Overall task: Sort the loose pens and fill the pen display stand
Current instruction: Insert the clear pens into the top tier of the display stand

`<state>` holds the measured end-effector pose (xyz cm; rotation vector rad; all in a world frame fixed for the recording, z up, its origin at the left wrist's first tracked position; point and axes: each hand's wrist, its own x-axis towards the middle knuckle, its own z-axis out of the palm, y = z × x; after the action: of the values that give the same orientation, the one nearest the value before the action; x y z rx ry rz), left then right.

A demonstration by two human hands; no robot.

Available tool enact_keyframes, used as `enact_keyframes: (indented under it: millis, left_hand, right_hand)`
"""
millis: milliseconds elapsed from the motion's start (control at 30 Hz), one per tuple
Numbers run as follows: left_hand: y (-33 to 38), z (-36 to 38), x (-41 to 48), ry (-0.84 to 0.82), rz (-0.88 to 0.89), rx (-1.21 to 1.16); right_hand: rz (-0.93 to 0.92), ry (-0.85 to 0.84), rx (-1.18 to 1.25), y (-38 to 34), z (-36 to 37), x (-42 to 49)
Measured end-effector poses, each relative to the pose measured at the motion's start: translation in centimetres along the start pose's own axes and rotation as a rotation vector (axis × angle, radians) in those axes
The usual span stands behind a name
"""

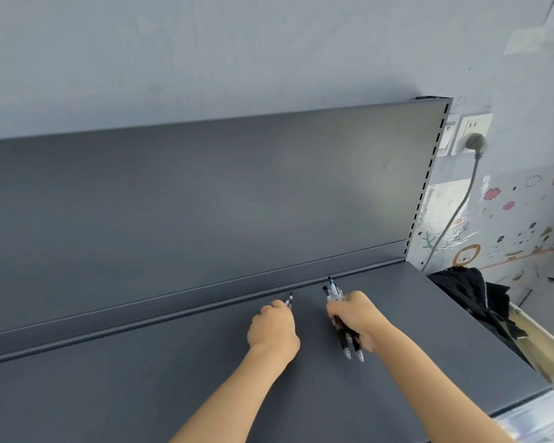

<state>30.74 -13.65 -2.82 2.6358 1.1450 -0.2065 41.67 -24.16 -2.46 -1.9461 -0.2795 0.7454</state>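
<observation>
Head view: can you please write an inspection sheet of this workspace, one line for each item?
Surface: dark grey shelf, with an upright back panel behind it.
Job's things: bundle of pens; single pen; display stand not seen.
Clutter: black cloth beside the shelf's right edge.
Grippers: left hand pinches the single pen near the shelf's back edge; right hand grips the bundle of pens.
Cables: grey cable hangs from a plug in the wall socket, right of the back panel.
Surroundings: grey wall; stickers on the right.
</observation>
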Motion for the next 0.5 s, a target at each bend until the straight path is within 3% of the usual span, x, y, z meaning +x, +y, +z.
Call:
enact_keyframes:
  millis: [133,500]
  left_hand:
    - [-1.5,0.2,-0.2,0.009,-0.030,0.032]
    - [-10.3,-1.3,-2.9,0.202,-0.022,-0.309]
  right_hand:
    - [0.028,-0.054,0.095,0.0,0.1,-0.9]
    - [-0.059,-0.173,0.115,-2.7,8.2,-4.9]
